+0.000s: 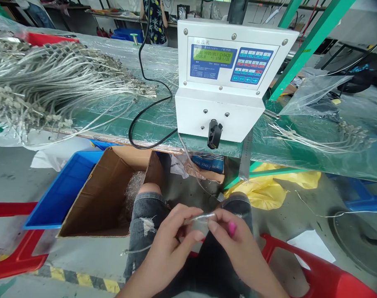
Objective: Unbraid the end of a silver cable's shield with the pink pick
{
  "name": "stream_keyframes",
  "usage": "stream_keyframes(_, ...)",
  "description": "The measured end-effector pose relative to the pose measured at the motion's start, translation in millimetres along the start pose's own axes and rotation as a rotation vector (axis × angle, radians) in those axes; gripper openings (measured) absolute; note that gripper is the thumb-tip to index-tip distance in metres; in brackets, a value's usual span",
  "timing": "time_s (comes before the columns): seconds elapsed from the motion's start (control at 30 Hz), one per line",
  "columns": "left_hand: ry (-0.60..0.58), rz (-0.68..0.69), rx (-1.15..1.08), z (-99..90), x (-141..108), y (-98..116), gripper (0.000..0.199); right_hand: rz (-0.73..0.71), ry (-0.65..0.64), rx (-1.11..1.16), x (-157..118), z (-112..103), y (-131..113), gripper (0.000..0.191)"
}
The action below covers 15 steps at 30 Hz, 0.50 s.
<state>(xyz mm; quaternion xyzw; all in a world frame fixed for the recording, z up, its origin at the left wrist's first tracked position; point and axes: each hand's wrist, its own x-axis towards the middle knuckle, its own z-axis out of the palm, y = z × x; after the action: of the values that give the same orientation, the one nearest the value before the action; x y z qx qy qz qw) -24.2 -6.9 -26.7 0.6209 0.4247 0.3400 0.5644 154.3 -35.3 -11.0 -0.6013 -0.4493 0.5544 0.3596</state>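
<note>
Above my lap, my left hand [176,236] and my right hand [230,234] meet around a short clear, shiny piece [204,218]. Fingers of both hands pinch it, one at each end. Something pink [232,228] shows between the fingers of my right hand. A thin whitish cable [138,251] trails out to the left from beneath my left hand. Beyond my hands, a white machine [219,103] with a lit display, a keypad and a black clamp-like head [214,134] stands on the green bench.
A large pile of whitish cables [67,78] covers the bench's left part; a smaller bundle [325,140] lies right. An open cardboard box [92,198] and a blue bin [61,186] stand at lower left. A metal ruler [245,157] overhangs the edge. A person [155,20] stands behind.
</note>
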Motion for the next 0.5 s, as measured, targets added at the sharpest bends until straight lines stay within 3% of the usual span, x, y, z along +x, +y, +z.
stream_keyframes(0.1,0.045,0.084,0.102,-2.2,4,5,0.017,-0.021,-0.024,-0.043,-1,2,-5,0.024)
stream_keyframes(0.27,0.209,-0.038,-0.056,6.7,6,0,0.023,-0.101,0.040,-0.110,-1,0,2,0.025)
stream_keyframes(0.4,0.273,-0.129,-0.161,8.8,9,0,0.028,-0.434,0.313,-0.262,-2,0,15,0.010)
stream_keyframes(0.5,0.278,-0.141,-0.154,7.7,11,4,0.029,-0.735,0.408,-0.510,1,6,16,0.028)
